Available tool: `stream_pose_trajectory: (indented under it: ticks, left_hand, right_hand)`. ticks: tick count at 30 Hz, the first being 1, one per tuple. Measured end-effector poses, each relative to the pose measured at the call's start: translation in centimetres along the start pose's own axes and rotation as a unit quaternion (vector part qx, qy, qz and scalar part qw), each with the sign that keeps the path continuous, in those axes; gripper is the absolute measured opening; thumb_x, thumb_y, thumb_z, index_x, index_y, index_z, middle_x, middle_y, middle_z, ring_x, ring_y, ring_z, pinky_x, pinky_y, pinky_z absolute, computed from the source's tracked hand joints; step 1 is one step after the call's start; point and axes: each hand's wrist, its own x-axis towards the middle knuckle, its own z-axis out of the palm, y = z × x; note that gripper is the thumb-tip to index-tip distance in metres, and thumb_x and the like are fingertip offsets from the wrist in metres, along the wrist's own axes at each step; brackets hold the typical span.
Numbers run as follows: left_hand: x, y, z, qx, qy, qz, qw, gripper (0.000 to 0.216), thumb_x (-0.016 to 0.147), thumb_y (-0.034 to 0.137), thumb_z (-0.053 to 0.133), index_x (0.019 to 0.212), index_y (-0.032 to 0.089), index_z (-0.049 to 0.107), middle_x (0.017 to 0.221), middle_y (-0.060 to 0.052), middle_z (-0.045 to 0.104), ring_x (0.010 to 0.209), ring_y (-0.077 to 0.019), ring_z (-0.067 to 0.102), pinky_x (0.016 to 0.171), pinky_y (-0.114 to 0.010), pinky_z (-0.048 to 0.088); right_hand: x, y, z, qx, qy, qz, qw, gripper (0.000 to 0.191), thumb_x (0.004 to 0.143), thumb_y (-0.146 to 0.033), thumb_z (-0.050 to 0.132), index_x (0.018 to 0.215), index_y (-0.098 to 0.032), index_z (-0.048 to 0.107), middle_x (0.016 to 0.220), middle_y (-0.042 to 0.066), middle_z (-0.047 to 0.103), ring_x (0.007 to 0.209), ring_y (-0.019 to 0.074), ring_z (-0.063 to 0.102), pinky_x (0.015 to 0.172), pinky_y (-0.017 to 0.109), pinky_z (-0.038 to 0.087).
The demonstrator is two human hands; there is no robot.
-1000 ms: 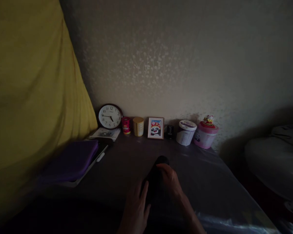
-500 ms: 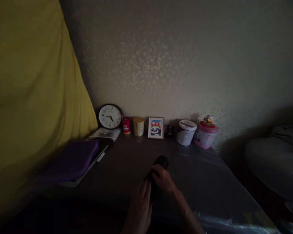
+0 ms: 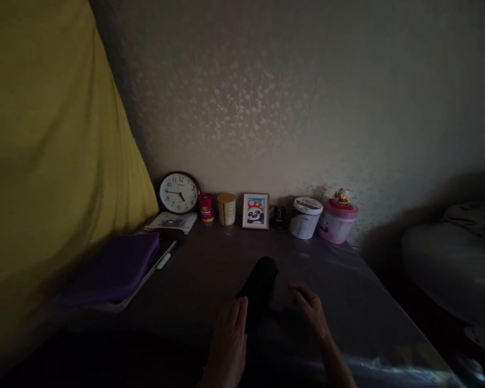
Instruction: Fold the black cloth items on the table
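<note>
A dark, sock-like cloth (image 3: 260,283) lies on the dim table (image 3: 347,280), its rounded end toward the wall. My left hand (image 3: 229,341) rests flat beside the cloth's near end with fingers stretched out and together. My right hand (image 3: 312,311) hovers low over the table to the right of the cloth, fingers loosely curved, holding nothing. The room is very dark, so the cloth's near end is hard to make out.
Along the wall stand a round clock (image 3: 179,193), a red tin (image 3: 206,208), a yellow tin (image 3: 226,208), a small framed picture (image 3: 255,210), a white tub (image 3: 305,217) and a pink tub (image 3: 337,222). A purple case (image 3: 115,267) lies at the left beside a yellow curtain (image 3: 44,161).
My right hand has let go of the dark cloth and moved off it to the right. The left hand stays beside the cloth.
</note>
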Motion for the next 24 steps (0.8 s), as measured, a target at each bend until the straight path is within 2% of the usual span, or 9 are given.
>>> stream_pose_trajectory:
  ticks: [3, 7, 18, 22, 24]
  left_hand:
    - [0.0, -0.1, -0.1, -0.009, -0.005, 0.004, 1.000, 0.069, 0.079, 0.007, 0.027, 0.138, 0.028, -0.002, 0.142, -0.004, 0.027, 0.129, -0.0195, 0.028, 0.102, -0.043, 0.034]
    - [-0.1, -0.3, -0.3, -0.009, -0.012, 0.011, 1.000, 0.074, 0.076, 0.003, 0.026, 0.138, 0.028, -0.006, 0.142, -0.005, 0.027, 0.129, -0.0191, 0.027, 0.102, -0.044, 0.033]
    - [-0.1, -0.8, -0.1, 0.020, -0.021, 0.000, 1.000, 0.072, 0.075, 0.001, 0.028, 0.138, 0.029, 0.005, 0.144, -0.005, 0.022, 0.130, -0.0200, 0.026, 0.102, -0.041, 0.035]
    - [-0.1, -0.7, -0.3, 0.032, -0.030, -0.035, 0.998, 0.075, 0.074, 0.002, 0.031, 0.137, 0.033, 0.005, 0.142, -0.007, 0.025, 0.128, -0.0245, 0.029, 0.098, -0.046, 0.037]
    - [0.0, -0.6, -0.7, 0.036, -0.042, -0.065, 0.996, 0.073, 0.075, 0.004, 0.033, 0.137, 0.034, 0.008, 0.139, -0.010, 0.030, 0.125, -0.0264, 0.035, 0.095, -0.045, 0.039]
  right_hand:
    - [-0.1, 1.5, -0.7, -0.005, 0.020, 0.001, 1.000, 0.037, 0.073, -0.047, 0.051, 0.089, -0.017, 0.066, 0.083, 0.005, 0.066, 0.077, 0.0196, 0.058, 0.062, 0.025, 0.045]
    - [-0.4, 2.2, -0.7, -0.007, 0.014, 0.008, 1.000, 0.040, 0.074, -0.048, 0.050, 0.091, -0.016, 0.066, 0.082, 0.005, 0.066, 0.073, 0.0191, 0.058, 0.060, 0.025, 0.045]
    - [-0.6, 2.4, -0.7, -0.036, 0.013, -0.007, 0.999, 0.033, 0.076, -0.044, 0.049, 0.089, -0.019, 0.067, 0.085, 0.004, 0.067, 0.081, 0.0203, 0.060, 0.071, 0.028, 0.046]
    - [-0.6, 2.3, -0.6, -0.041, 0.010, -0.007, 0.999, 0.034, 0.075, -0.045, 0.049, 0.089, -0.020, 0.067, 0.085, 0.004, 0.068, 0.080, 0.0206, 0.061, 0.069, 0.028, 0.047]
    - [-0.6, 2.3, -0.6, -0.038, 0.012, -0.003, 0.999, 0.036, 0.074, -0.046, 0.050, 0.090, -0.019, 0.067, 0.082, 0.005, 0.068, 0.077, 0.0211, 0.061, 0.065, 0.029, 0.048]
